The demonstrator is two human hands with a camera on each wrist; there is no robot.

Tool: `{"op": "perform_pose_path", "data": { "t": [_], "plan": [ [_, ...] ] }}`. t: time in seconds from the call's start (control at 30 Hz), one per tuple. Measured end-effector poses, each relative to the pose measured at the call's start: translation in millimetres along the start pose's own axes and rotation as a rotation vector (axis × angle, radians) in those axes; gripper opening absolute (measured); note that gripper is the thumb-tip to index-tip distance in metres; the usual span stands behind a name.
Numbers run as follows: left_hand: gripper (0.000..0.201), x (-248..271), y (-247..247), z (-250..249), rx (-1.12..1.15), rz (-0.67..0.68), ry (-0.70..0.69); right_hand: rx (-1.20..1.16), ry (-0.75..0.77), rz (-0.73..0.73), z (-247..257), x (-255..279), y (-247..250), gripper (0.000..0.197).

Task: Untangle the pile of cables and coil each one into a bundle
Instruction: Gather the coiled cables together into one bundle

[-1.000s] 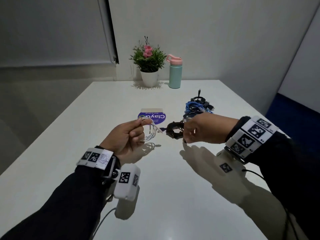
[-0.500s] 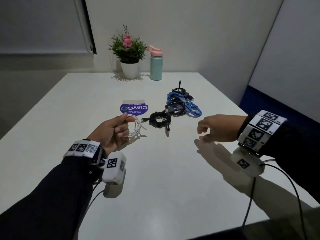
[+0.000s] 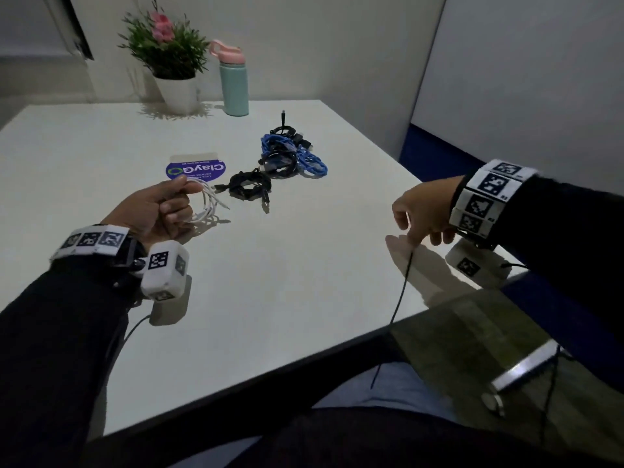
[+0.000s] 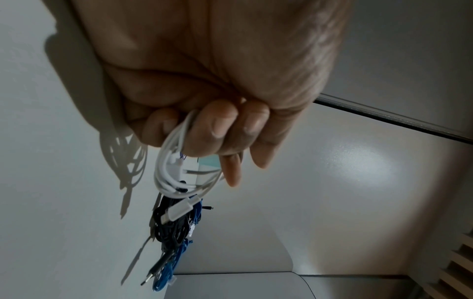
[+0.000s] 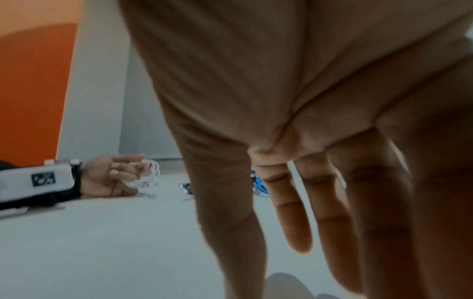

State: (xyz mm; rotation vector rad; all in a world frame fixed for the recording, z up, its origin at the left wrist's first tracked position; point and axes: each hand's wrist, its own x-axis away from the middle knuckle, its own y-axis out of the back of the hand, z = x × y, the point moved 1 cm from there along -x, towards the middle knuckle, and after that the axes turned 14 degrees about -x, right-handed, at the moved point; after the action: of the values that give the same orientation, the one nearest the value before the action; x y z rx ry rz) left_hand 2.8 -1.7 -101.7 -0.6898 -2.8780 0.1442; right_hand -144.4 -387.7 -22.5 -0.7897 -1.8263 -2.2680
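Note:
My left hand [image 3: 182, 201] grips a coiled white cable [image 3: 209, 204] just above the white table [image 3: 270, 298]; the left wrist view shows the fingers [image 4: 220, 129] curled round the white loops [image 4: 174, 172]. A coiled black bundle [image 3: 250, 187] lies just beyond it. Farther back lies a heap of blue and black cables [image 3: 290, 157]. My right hand [image 3: 415, 228] hovers near the table's right edge with fingers [image 5: 294, 202] straight and pointing down, holding nothing. A thin black cable [image 3: 401, 292] runs from under those fingertips over the near edge; I cannot tell if they touch.
A purple round card [image 3: 196, 170] lies behind my left hand. A potted plant [image 3: 169, 45] and a teal bottle with a pink lid [image 3: 234, 82] stand at the back by the wall. The table's near edge [image 3: 270, 373] crosses above my lap.
My right hand has left the black bundle, which now lies on the table, and has swung right toward the table's edge. The left hand keeps its grip on the white cable.

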Motion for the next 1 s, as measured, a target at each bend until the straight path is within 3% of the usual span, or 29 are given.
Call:
{"op": "perform_pose_path", "data": {
  "t": [0.13,0.4,0.63,0.8,1.0],
  "plan": [
    [0.025,3.2,-2.2,-0.5,0.01,-0.006,0.016,-0.032,-0.024,0.109,-20.4,5.9,-22.8,0.03],
    [0.024,5.4,-0.3,-1.2,0.006,-0.039,0.009,0.118,0.242,-0.043,7.9,-7.8,-38.1,0.009],
    [0.032,-3.7,8.7,0.3,0.158,-0.115,-0.008,0.083,0.5,-0.249,98.4,-38.7,0.6,0.006],
    [0.03,-9.8,21.5,1.0,0.283,-0.32,-0.039,0.039,0.552,-0.376,168.0,-83.6,44.1,0.008],
    [0.03,-8.2,18.5,2.6,0.277,-0.302,-0.013,0.172,0.559,-0.309,258.2,-147.8,63.4,0.016]
  ]
}}
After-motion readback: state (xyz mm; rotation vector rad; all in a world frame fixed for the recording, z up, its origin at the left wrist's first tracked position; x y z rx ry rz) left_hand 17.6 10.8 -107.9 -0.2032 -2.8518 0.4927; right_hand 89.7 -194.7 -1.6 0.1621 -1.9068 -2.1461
